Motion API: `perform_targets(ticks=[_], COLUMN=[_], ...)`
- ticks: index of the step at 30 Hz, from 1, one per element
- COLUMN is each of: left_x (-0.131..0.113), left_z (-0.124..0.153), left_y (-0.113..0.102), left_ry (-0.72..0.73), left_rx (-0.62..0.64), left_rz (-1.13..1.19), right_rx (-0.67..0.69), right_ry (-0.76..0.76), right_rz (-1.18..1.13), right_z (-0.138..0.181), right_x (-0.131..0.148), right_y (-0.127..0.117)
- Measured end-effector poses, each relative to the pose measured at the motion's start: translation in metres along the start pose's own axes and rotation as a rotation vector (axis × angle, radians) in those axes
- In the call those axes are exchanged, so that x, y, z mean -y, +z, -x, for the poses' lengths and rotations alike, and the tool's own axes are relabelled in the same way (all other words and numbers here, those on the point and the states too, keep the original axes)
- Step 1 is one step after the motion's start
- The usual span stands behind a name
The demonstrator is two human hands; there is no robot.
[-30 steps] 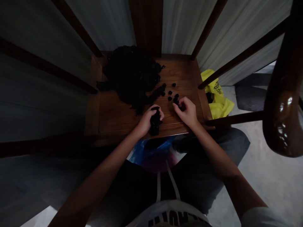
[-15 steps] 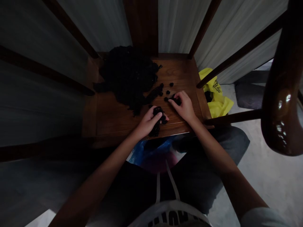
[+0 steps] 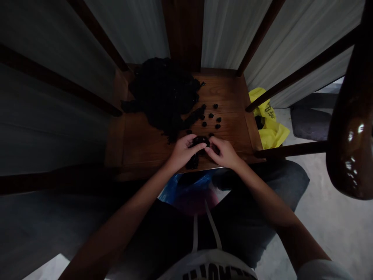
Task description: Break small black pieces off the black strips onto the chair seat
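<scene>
My left hand (image 3: 186,151) is closed around a dark bundle of black pieces (image 3: 201,140) near the front edge of the wooden chair seat (image 3: 145,147). From the right, my right hand (image 3: 223,152) meets the bundle with thumb and fingers bent against it. What exactly its fingertips pinch is too dark to make out. Part of the black material (image 3: 192,161) hangs below my left hand. Several small round black pieces (image 3: 211,116) lie scattered just beyond my hands. A large black heap of soft, stringy-looking material (image 3: 166,93) covers the seat's back left.
Dark wooden spindles (image 3: 265,85) and a thick curved armrest (image 3: 349,155) surround the seat. A yellow plastic bag (image 3: 272,132) with dark contents stands on the floor at the right. Something blue and shiny (image 3: 180,190) shows below the seat edge, between my legs.
My right hand has come back left and toward me to the bundle in my left hand. More small black pieces now lie loose on the seat. The view has shifted slightly.
</scene>
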State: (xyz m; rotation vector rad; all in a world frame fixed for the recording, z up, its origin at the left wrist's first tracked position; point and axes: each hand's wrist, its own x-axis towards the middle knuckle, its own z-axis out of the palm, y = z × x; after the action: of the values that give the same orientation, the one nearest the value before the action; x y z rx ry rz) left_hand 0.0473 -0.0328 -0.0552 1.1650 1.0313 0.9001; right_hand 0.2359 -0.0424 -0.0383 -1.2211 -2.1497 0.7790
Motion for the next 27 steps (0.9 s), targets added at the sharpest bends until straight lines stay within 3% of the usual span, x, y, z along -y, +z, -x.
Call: perform_targets(ticks=[4, 12, 20, 24, 27], left_x=[-0.001, -0.006, -0.014, -0.013, -0.014], left_z=[0.004, 0.011, 0.012, 0.012, 0.013], left_y=[-0.006, -0.007, -0.009, -0.009, -0.010], left_ry=[0.015, 0.127, 0.107, 0.129, 0.161], left_rx=[0.075, 0.087, 0.170, 0.125, 0.158], left_rz=[-0.195, -0.532, -0.635, -0.613, -0.554], right_rx=[0.167, 0.149, 0.130, 0.127, 0.106], right_ry=[-0.034, -0.012, 0.070, 0.078, 0.042], right_rz=[0.061, 0.017, -0.255, -0.274, -0.264], right_z=[-0.004, -0.003, -0.006, -0.007, -0.009], right_x=[0.001, -0.003, -0.008, -0.007, -0.008], right_y=[-0.004, -0.002, -0.001, -0.002, -0.003])
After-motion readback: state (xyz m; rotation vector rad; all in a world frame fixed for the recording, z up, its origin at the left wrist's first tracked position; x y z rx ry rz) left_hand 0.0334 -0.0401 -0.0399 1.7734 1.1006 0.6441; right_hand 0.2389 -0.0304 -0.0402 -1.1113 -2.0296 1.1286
